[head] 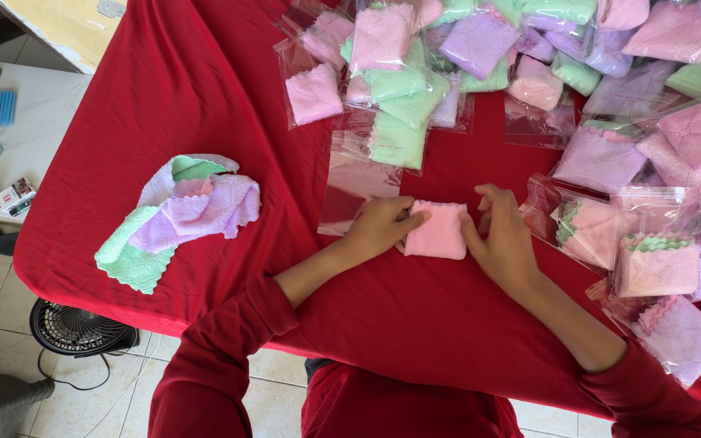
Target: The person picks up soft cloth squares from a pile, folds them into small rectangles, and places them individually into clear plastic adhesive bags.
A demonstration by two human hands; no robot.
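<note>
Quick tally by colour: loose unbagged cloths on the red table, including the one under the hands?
Pink: 2, the folded cloth between the left hand and right hand, plus one in the loose pile
Green: 2
Purple: 2
White: 1
Total: 7, pile overlaps, so approximate.

We see a small pink cloth (436,230), folded into a flat square with scalloped edges, lying near the table's front edge.
</note>
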